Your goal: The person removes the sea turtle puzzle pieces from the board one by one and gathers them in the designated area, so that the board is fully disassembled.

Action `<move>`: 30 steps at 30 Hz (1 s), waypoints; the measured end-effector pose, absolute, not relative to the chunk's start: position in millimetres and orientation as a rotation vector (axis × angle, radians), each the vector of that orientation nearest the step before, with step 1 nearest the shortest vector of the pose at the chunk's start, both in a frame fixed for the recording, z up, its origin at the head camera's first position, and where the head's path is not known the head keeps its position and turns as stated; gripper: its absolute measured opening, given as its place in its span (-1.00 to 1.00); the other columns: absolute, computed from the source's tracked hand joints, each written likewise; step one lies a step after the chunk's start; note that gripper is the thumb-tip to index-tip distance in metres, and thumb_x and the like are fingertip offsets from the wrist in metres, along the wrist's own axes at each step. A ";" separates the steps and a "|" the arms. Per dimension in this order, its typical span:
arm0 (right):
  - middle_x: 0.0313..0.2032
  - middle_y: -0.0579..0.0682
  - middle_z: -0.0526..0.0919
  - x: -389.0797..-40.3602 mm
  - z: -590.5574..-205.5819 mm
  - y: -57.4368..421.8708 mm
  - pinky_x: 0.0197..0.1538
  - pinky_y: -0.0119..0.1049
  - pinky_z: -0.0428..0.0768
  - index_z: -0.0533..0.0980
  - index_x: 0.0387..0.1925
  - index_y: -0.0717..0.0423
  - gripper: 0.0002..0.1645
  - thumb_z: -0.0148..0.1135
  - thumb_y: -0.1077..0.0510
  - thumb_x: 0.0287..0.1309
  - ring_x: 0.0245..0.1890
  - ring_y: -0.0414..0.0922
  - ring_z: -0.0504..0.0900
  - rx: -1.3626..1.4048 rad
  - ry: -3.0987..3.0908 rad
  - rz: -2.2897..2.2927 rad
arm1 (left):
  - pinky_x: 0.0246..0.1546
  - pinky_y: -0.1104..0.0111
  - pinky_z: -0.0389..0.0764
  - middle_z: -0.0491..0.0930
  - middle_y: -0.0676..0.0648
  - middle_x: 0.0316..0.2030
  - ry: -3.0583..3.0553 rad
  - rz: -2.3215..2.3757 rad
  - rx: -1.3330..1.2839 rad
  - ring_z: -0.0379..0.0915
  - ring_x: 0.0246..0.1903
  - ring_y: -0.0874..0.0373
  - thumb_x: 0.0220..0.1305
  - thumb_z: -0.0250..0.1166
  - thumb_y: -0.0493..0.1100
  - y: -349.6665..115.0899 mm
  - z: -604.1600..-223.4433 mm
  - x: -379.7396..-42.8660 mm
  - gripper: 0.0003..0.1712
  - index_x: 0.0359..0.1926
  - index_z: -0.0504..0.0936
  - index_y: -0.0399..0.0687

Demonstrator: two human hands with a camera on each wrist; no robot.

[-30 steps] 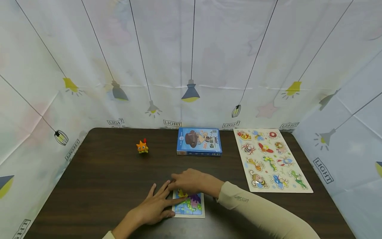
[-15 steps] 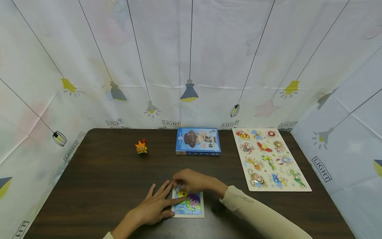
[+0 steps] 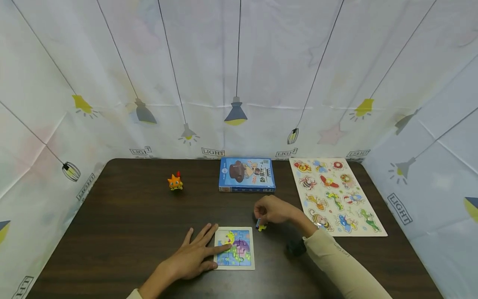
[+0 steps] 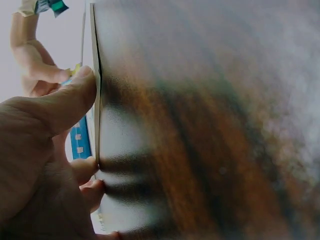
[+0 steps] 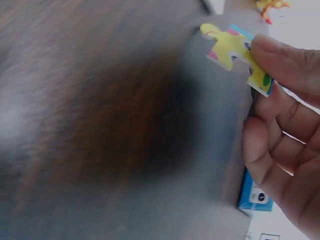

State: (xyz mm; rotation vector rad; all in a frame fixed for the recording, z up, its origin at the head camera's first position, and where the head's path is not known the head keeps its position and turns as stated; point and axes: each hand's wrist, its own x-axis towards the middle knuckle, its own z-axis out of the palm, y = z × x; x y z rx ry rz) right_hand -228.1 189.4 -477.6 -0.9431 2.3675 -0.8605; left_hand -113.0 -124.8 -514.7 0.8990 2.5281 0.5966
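A small jigsaw puzzle (image 3: 244, 258) in a pale frame lies on the dark table, with yellow, purple and blue artwork. My left hand (image 3: 192, 257) rests at its left side with fingers spread, the index finger reaching across the picture. In the left wrist view, the thumb (image 4: 75, 97) touches the puzzle's edge. My right hand (image 3: 276, 209), right of the puzzle and above the table, pinches a yellow puzzle piece (image 3: 262, 228) between thumb and fingers. The right wrist view shows this piece (image 5: 225, 45) closely, with its knob and notch. A pale patch shows at the puzzle's upper left.
Behind the hands lies a blue box (image 3: 246, 175) with a hat printed on it. An insect picture board (image 3: 337, 197) occupies the table's right side. A small orange toy figure (image 3: 175, 182) stands at the back left. A printed curtain (image 3: 209, 74) hangs behind the table.
My right hand has moved from the puzzle's upper left corner out to the right, carrying the yellow piece. My left hand has stayed at the puzzle's left side.
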 end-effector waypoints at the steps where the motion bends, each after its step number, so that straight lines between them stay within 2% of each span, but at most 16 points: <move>1: -0.55 -0.18 0.50 -227.8 -479.4 190.0 -0.39 -0.37 0.45 0.54 -0.48 0.17 -0.77 0.45 0.44 0.05 -0.53 -0.29 0.43 -0.943 2.373 -0.858 | 0.39 -0.42 -0.27 -0.21 -0.16 0.63 2.530 0.594 0.899 -0.36 0.59 -0.17 0.43 0.25 0.13 -124.8 -514.1 -113.1 -0.30 0.52 0.26 0.58; 12: -0.51 -0.17 0.53 -214.7 -486.0 184.7 -0.37 -0.34 0.50 0.59 -0.42 0.13 -0.80 0.43 0.43 0.00 -0.48 -0.28 0.45 -0.996 2.498 -0.768 | 0.39 -0.42 -0.29 -0.23 -0.13 0.63 2.540 0.583 0.882 -0.39 0.60 -0.16 0.43 0.25 0.14 -124.2 -514.5 -115.3 -0.30 0.51 0.25 0.62; 28: -0.38 -0.05 0.62 -203.1 -490.9 181.2 -0.27 -0.23 0.59 0.64 -0.26 0.16 -0.82 0.38 0.43 0.12 -0.38 -0.18 0.52 -0.933 2.579 -0.712 | 0.36 -0.46 -0.28 -0.19 -0.19 0.63 2.530 0.612 0.908 -0.34 0.58 -0.23 0.43 0.27 0.11 -124.1 -509.8 -111.2 -0.31 0.51 0.29 0.55; 30: -0.33 -0.07 0.63 -200.0 -489.7 180.2 -0.21 -0.21 0.62 0.65 -0.22 0.15 -0.83 0.38 0.40 0.16 -0.32 -0.18 0.55 -0.938 2.605 -0.694 | 0.36 -0.46 -0.27 -0.19 -0.19 0.63 2.526 0.614 0.908 -0.33 0.58 -0.23 0.43 0.26 0.11 -123.5 -509.7 -110.9 -0.31 0.51 0.29 0.55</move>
